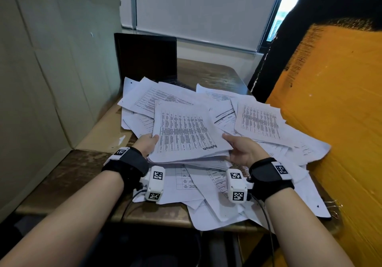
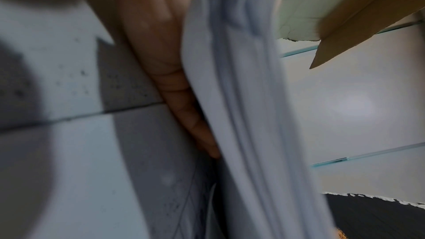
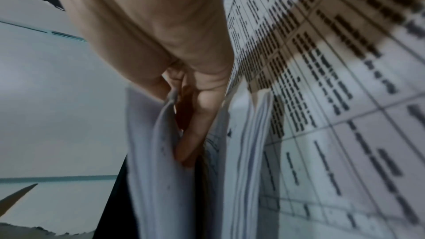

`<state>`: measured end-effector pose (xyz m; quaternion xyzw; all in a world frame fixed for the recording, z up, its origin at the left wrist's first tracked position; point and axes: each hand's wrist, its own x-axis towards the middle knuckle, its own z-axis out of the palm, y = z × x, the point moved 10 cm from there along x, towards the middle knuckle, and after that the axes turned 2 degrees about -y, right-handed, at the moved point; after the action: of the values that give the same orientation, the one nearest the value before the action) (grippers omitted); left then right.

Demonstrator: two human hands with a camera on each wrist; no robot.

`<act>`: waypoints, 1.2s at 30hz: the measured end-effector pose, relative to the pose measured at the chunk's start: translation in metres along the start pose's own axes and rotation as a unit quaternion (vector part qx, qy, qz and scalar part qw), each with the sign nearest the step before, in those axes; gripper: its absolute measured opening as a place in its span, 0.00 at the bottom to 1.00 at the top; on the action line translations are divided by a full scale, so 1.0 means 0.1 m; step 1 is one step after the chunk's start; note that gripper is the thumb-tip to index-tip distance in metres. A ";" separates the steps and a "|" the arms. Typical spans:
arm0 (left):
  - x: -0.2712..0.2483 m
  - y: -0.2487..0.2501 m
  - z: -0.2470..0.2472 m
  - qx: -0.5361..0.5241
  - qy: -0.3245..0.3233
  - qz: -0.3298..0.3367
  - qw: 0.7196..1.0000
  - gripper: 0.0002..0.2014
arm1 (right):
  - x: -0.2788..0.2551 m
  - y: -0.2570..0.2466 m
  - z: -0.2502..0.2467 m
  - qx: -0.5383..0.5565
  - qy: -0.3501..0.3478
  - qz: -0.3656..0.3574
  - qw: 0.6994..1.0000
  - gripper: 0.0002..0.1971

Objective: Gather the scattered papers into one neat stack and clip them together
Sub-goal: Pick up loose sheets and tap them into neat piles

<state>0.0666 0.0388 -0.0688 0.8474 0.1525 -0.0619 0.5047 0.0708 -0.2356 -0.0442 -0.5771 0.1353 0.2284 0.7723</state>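
Note:
Both hands hold a thick stack of printed papers (image 1: 186, 130) lifted over the table. My left hand (image 1: 147, 142) grips its left edge, thumb on top. In the left wrist view the fingers (image 2: 184, 108) lie under the stack's edge (image 2: 248, 115). My right hand (image 1: 239, 149) grips the near right corner, thumb on top; the right wrist view shows its fingers (image 3: 197, 115) tucked under the sheets (image 3: 156, 152). Loose printed sheets (image 1: 258, 122) lie scattered beneath and around the stack. No clip is visible.
A wooden table (image 1: 62, 175) carries the papers. A cardboard wall (image 1: 45, 80) stands on the left. An open dark laptop (image 1: 148, 58) stands at the back. An orange cardboard surface (image 1: 339, 122) rises on the right. Some sheets (image 1: 217, 215) overhang the near edge.

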 end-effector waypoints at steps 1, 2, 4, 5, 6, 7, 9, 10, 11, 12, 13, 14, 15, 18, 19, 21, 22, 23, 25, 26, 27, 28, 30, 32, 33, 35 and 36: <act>0.00 0.01 -0.01 -0.001 0.004 0.001 1.000 0.16 | 0.02 0.02 0.01 0.014 -0.006 0.008 1.000 0.10; -0.01 0.01 -0.01 -0.001 0.004 -0.001 1.000 0.17 | 0.03 0.04 0.01 0.030 -0.009 0.016 0.999 0.10; 0.00 0.01 -0.01 0.003 0.003 -0.001 1.000 0.17 | 0.03 0.08 0.04 0.064 -0.023 0.033 0.997 0.11; 0.00 0.01 -0.01 0.006 0.002 0.001 1.000 0.16 | 0.03 0.09 0.06 0.068 -0.030 0.039 0.996 0.11; 0.01 0.00 -0.01 0.008 0.000 0.001 1.000 0.16 | 0.02 0.09 0.07 0.070 -0.034 0.041 0.996 0.11; 0.01 0.00 -0.01 0.008 0.000 0.003 1.000 0.16 | 0.02 0.09 0.09 0.074 -0.043 0.040 0.996 0.11; 0.02 0.00 -0.01 0.007 0.003 0.005 1.000 0.15 | 0.03 0.13 0.11 0.076 -0.050 0.051 0.995 0.13; 0.02 0.00 -0.01 0.008 0.003 0.002 1.000 0.15 | 0.03 0.14 0.11 0.073 -0.047 0.051 0.995 0.12; 0.02 -0.01 -0.01 0.009 0.003 0.001 1.000 0.15 | 0.04 0.14 0.10 0.079 -0.043 0.052 0.995 0.10; 0.02 -0.01 0.00 0.009 0.000 -0.002 1.000 0.15 | 0.06 0.14 0.08 0.090 -0.037 0.052 0.994 0.10; 0.01 -0.01 0.00 0.010 -0.003 -0.001 1.000 0.15 | 0.07 0.14 0.08 0.106 -0.037 0.055 0.992 0.12; 0.02 -0.02 0.01 0.010 -0.006 -0.001 1.000 0.17 | 0.07 0.14 0.07 0.123 -0.038 0.057 0.990 0.13; 0.03 -0.02 0.01 0.009 -0.006 -0.001 1.000 0.19 | 0.07 0.14 0.08 0.135 -0.042 0.057 0.988 0.14; 0.04 -0.03 0.01 0.004 -0.009 -0.003 1.000 0.19 | 0.06 0.13 0.08 0.134 -0.040 0.053 0.989 0.13; 0.03 -0.02 0.01 0.001 -0.008 -0.003 1.000 0.17 | 0.06 0.13 0.08 0.131 -0.033 0.051 0.990 0.12; 0.04 -0.03 0.00 -0.006 -0.005 -0.008 1.000 0.17 | 0.06 0.10 0.05 0.095 -0.016 0.035 0.995 0.10; 0.06 -0.04 0.00 -0.006 -0.006 -0.009 1.000 0.19 | 0.06 0.08 0.04 0.074 -0.007 0.025 0.997 0.10; 0.05 -0.04 0.00 -0.002 -0.006 -0.010 1.000 0.20 | 0.06 0.06 0.01 0.054 0.007 0.014 0.998 0.09; 0.04 -0.04 0.00 0.005 -0.005 -0.011 1.000 0.19 | 0.06 -0.01 -0.03 -0.001 0.033 -0.014 0.999 0.08; 0.04 -0.04 0.00 0.004 -0.006 -0.011 1.000 0.19 | 0.05 -0.07 -0.07 -0.040 0.050 -0.037 0.997 0.06; 0.03 -0.05 0.00 0.000 -0.007 -0.015 1.000 0.19 | 0.02 -0.13 -0.09 -0.086 0.068 -0.067 0.992 0.04; 0.03 -0.06 0.00 -0.005 -0.008 -0.016 1.000 0.17 | -0.01 -0.21 -0.10 -0.137 0.081 -0.099 0.982 0.04; 0.04 -0.07 0.01 -0.025 -0.011 -0.017 0.999 0.17 | -0.10 -0.36 -0.12 -0.239 0.110 -0.160 0.952 0.13; 0.07 -0.09 0.02 -0.054 -0.015 -0.015 0.998 0.19 | -0.18 -0.47 -0.11 -0.297 0.121 -0.195 0.927 0.14; 0.05 -0.08 0.03 -0.067 -0.016 -0.016 0.997 0.20 | -0.20 -0.50 -0.08 -0.303 0.114 -0.196 0.925 0.13; 0.03 -0.05 0.03 -0.071 -0.016 -0.011 0.997 0.18 | -0.20 -0.48 0.00 -0.264 0.075 -0.176 0.945 0.12; 0.01 -0.03 0.03 -0.058 -0.013 -0.008 0.998 0.16 | -0.18 -0.45 0.04 -0.217 0.050 -0.159 0.962 0.11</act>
<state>0.0669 0.0375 -0.0730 0.8147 0.1558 -0.0680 0.5544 0.0778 -0.2459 0.0030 -0.7556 0.0277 0.0975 0.6471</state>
